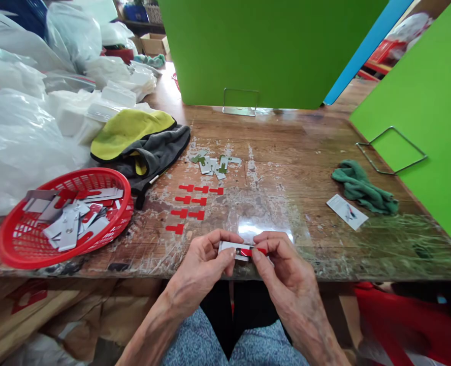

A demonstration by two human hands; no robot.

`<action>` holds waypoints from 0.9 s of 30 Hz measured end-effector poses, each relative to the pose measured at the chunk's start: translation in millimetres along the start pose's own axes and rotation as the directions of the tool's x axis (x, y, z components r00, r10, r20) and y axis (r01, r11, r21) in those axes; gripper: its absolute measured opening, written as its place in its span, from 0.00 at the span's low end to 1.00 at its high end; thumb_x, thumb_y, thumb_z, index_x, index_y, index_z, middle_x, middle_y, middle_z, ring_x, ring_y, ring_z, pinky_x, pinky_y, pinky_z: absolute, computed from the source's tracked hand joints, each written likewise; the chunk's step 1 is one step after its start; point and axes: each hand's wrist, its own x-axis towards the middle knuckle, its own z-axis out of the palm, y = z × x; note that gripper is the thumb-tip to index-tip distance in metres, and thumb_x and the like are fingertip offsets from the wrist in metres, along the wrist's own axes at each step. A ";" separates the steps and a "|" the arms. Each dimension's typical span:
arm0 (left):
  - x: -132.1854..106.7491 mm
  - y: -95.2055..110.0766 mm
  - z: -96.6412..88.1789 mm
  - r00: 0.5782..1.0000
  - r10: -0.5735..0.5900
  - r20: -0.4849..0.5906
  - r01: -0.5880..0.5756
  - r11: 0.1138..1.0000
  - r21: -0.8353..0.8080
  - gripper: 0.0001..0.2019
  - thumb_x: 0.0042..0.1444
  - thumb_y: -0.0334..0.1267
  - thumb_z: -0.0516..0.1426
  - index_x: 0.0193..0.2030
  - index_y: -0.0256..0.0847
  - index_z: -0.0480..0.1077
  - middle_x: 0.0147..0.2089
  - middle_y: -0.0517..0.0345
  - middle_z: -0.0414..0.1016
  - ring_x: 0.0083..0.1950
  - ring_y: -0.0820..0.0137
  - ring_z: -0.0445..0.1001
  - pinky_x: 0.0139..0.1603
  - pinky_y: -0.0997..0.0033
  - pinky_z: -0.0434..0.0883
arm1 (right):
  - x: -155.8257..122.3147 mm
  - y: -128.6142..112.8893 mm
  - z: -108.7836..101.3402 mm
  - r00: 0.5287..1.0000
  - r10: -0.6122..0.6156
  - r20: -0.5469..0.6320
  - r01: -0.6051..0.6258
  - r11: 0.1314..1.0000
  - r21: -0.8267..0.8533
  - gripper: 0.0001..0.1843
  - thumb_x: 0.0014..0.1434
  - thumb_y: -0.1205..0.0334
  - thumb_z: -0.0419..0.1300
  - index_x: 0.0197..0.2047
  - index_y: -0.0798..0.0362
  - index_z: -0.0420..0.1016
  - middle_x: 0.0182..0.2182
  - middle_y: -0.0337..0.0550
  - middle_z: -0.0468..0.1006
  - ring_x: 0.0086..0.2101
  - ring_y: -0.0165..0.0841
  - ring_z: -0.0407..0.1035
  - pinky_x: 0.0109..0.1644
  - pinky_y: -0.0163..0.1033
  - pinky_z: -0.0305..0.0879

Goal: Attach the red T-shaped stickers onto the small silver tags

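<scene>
My left hand (204,259) and my right hand (282,264) meet at the table's near edge, both pinched on one small metal plate (231,248). A red T-shaped sticker (255,251) lies along the plate under my right thumb and forefinger. Several more red T stickers (190,201) lie in rows on the wooden table (286,168) just beyond my left hand. A small pile of bare metal plates (213,163) sits further back at the centre.
A red plastic basket (15,249) of plates with red stickers stands at the left. Behind it lie a yellow and grey cloth (141,140) and white plastic bags (15,137). A green rag (362,189) and a white card (346,211) are at the right. Green boards (271,51) wall the back and right.
</scene>
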 end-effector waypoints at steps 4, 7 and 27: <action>-0.5 -6.2 1.2 1.000 0.021 0.012 -0.021 1.000 -0.014 0.11 0.49 0.37 0.62 0.39 0.36 0.73 0.19 0.68 0.68 0.23 0.78 0.62 0.28 0.77 0.59 | -3.5 -1.1 1.0 1.000 -0.014 -0.014 0.014 0.999 -0.034 0.05 0.67 0.64 0.56 0.37 0.48 0.70 0.43 0.39 0.70 0.42 0.30 0.70 0.46 0.38 0.65; -1.0 -8.8 1.9 0.999 0.038 0.020 -0.037 0.999 -0.011 0.10 0.51 0.36 0.62 0.40 0.37 0.73 0.19 0.68 0.69 0.22 0.78 0.63 0.27 0.78 0.59 | -4.7 -2.3 1.8 0.998 -0.046 -0.038 0.044 0.997 -0.067 0.06 0.67 0.65 0.56 0.37 0.48 0.69 0.42 0.38 0.71 0.41 0.30 0.70 0.45 0.38 0.66; -3.3 -12.7 -0.3 0.999 0.043 0.021 -0.042 0.998 -0.045 0.09 0.51 0.34 0.60 0.41 0.37 0.73 0.21 0.66 0.73 0.22 0.79 0.65 0.26 0.79 0.60 | -7.1 1.4 6.6 0.992 -0.126 -0.019 0.121 0.979 -0.161 0.06 0.67 0.68 0.56 0.38 0.47 0.69 0.42 0.39 0.71 0.44 0.31 0.71 0.45 0.37 0.68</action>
